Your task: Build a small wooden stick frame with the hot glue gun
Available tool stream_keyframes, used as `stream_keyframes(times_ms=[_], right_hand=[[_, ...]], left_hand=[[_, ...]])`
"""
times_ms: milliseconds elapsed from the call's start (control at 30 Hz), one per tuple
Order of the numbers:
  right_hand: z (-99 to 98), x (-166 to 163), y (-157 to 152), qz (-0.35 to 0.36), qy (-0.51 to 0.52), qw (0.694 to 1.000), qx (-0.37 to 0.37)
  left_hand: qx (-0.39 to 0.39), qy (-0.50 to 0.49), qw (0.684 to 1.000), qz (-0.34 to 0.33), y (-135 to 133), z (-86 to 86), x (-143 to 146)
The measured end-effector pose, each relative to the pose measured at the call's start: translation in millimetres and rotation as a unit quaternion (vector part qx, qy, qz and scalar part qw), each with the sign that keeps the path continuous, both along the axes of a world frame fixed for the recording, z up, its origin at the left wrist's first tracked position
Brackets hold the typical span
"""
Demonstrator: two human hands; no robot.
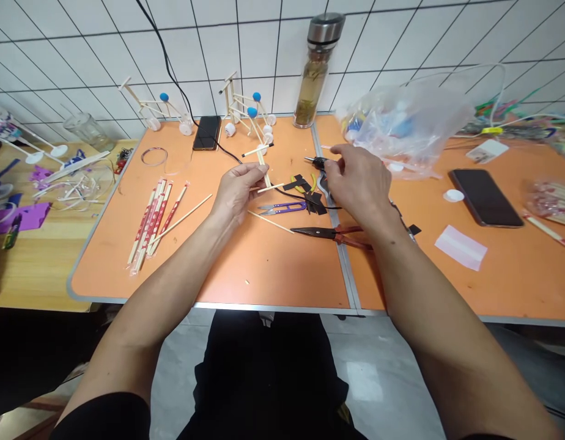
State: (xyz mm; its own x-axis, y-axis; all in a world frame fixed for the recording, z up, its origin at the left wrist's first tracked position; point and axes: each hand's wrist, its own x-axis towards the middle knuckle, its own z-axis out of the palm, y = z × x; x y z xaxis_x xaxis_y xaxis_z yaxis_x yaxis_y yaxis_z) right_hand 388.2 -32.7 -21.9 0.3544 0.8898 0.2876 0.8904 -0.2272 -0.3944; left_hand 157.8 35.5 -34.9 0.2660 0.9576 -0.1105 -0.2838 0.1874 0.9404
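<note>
My left hand point(239, 186) is closed in a pinch on a small frame of wooden sticks point(263, 165), with thin cross sticks at its ends. To the right, my right hand point(358, 180) is curled round a black glue gun point(318, 162) whose metal nozzle points left; the palm hides most of its body. Between the hands lie black tape strips point(314, 201), purple thread snips point(285, 208) and a yellow-handled tool point(313, 182), partly covered. Nearer me are long-nose pliers point(317, 233) with red handles and a thin stick point(269, 221).
Wrapped chopsticks point(149, 229) lie at left. Behind stand two stick models point(248, 107) point(161, 110) with blue balls, a phone point(206, 132) and a tea bottle point(314, 73). A plastic bag point(402, 122), another phone point(487, 197) and pink-white paper point(461, 247) are at right. A black cord point(188, 104) crosses the table.
</note>
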Motion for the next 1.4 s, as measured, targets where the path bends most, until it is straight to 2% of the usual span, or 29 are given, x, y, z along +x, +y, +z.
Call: stream_keyframes(times_ms=[100, 167, 367, 633, 867, 1167, 1267, 1400], right_hand=[[-4.5, -17, -1, 0.113, 0.094, 0.988, 0.051], [-7.2, -27, -2, 0.162, 0.144, 0.974, 0.070], [-6.7, -46, -6, 0.219, 0.246, 0.941, 0.076], [-7.0, -59, -6, 0.220, 0.322, 0.917, 0.088], [-11.9, -61, -4, 0.210, 0.331, 0.916, 0.080], [-14.1, -60, -3, 0.207, 0.362, 0.907, 0.065], [-10.8, -59, -5, 0.221, 0.396, 0.889, 0.057], [-8.2, -55, -6, 0.242, 0.471, 0.848, 0.033]], left_hand=[[-0.007, 0.010, 1.000, 0.007, -3, 3.6, 1], [-0.008, 0.011, 1.000, 0.005, -4, 5.5, 2], [-0.007, 0.007, 1.000, -0.011, -7, 7.1, 3], [-0.010, -0.007, 1.000, -0.021, -13, 3.1, 9], [0.000, -0.004, 1.000, -0.027, -17, -5.1, 11], [-0.005, -0.009, 0.999, -0.035, -20, -4.7, 15], [-0.002, -0.022, 0.999, -0.042, -19, -6.1, 14], [0.001, -0.049, 0.996, -0.073, -16, -6.5, 13]])
